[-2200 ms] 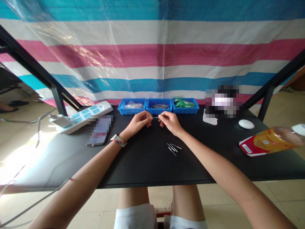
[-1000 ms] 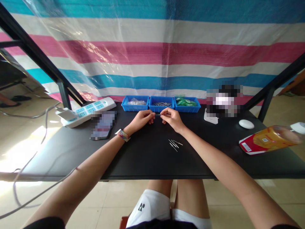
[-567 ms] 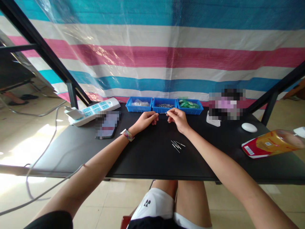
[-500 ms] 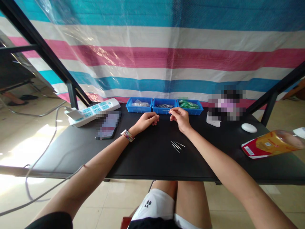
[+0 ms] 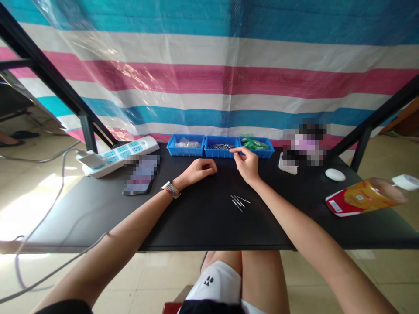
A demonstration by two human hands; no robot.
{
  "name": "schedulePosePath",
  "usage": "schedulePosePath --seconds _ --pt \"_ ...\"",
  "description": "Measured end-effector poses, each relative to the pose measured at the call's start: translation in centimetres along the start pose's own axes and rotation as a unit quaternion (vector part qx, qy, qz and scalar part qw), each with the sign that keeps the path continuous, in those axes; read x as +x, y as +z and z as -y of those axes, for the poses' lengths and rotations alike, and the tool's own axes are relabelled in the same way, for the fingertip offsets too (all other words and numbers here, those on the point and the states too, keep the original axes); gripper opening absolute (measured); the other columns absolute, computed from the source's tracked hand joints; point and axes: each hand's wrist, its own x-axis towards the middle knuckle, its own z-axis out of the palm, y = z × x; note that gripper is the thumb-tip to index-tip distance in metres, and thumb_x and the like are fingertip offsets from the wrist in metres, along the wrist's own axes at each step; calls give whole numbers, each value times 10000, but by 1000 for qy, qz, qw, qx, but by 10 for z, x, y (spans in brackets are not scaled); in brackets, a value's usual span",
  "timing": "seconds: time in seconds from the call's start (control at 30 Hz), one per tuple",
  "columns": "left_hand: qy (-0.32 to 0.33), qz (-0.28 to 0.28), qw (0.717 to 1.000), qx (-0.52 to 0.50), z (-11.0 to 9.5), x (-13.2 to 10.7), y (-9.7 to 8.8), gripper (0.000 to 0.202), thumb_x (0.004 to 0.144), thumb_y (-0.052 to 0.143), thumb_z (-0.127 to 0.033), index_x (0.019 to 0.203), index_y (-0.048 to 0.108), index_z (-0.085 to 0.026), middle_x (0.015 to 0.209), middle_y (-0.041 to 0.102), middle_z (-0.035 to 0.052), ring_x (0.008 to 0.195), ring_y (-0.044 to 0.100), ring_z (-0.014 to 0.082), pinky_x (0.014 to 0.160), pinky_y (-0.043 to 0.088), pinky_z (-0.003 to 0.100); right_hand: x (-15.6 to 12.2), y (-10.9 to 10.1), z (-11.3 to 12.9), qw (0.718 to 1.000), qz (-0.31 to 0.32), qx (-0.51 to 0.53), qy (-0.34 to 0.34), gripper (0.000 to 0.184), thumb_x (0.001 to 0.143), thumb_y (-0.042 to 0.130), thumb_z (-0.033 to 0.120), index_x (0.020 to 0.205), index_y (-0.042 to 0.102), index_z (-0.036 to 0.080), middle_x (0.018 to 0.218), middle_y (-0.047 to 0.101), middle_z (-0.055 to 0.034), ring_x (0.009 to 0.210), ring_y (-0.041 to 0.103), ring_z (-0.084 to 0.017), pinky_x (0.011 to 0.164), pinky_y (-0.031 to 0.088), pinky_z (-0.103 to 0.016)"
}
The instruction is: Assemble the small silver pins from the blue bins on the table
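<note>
My left hand rests on the black table with its fingers curled in; what they hold, if anything, is hidden. My right hand reaches to the front rim of the middle blue bin, which holds thin metal pins, with thumb and forefinger pinched together. What is in the pinch is too small to name. To its left a blue bin holds clear bags, and to its right another blue bin holds green parts. Several loose metal pins lie on the table below my right hand.
A white power strip and a phone lie at the left. On the right are a small white stand, a white mouse and a bottle on its side. A striped tarp hangs behind.
Both hands held a thin pin together; they have separated. My right hand moved up and right to the middle bin's rim, and my left hand settled curled on the table.
</note>
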Motion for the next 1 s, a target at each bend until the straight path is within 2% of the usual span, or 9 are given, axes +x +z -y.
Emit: schedulePosePath --seconds 0.07,0.2,0.33,0.4,0.47,0.57,0.77,0.87,1.0 --pt "2 2 1000 4 0 0 -1 183 853 681 -335 848 727 -157 781 716 22 730 631 167 708 453 269 -4 2 1 1000 22 -13 -15 219 919 582 296 938 780 205 891 785 -59 514 559 -137 498 425 -284" --pt "5 3 1000 5 2 0 -3 169 858 668 -318 846 725 -160 780 721 22 730 636 167 701 459 265 -8 6 4 997 65 -10 -37 168 891 586 276 908 737 203 949 752 -61 578 577 -137 557 456 -284" --pt "12 4 1000 7 2 0 -3 149 850 652 -285 835 729 -158 796 727 27 749 647 167 711 467 261 0 -4 20 987 158 10 10 146 863 621 307 891 710 194 908 723 -49 601 557 -135 583 452 -280" --pt "13 4 1000 3 2 -1 -3 150 844 658 -286 837 733 -157 798 729 27 751 652 165 715 471 259 5 -17 35 958 285 4 35 142 846 657 318 839 708 186 827 706 -33 626 567 -142 604 443 -278" --pt "13 3 1000 -2 1 -1 -2 151 841 662 -291 832 730 -157 797 729 27 746 654 163 715 478 258 7 -35 51 901 430 -37 47 144 811 737 324 805 724 180 776 703 -21 667 591 -151 633 439 -278" --pt "11 -1 1000 -2 1 -1 -3 143 836 657 -283 825 726 -159 803 734 30 744 657 163 714 487 258 -2 -63 68 827 543 -119 81 101 774 782 269 774 724 186 726 704 -5 674 617 -158 634 430 -272" --pt "3 3 1000 12 3 -2 -5 148 848 648 -282 842 730 -160 806 737 34 742 657 166 688 473 255 -43 -97 68 834 475 -265 97 97 759 736 156 784 664 216 835 704 -13 741 633 -169 644 408 -273" --pt "3 5 1000 19 3 -2 -5 148 859 653 -285 850 731 -159 803 737 31 741 652 165 693 467 258 -55 -101 64 843 430 -309 92 99 805 671 127 783 648 222 884 700 -21 769 631 -172 669 401 -284" --pt "1 6 999 38 4 0 -4 172 891 658 -312 854 735 -162 805 739 30 741 649 170 695 465 264 -48 -97 55 873 383 -292 77 127 814 662 112 743 629 212 857 684 -15 741 619 -159 684 403 -287"
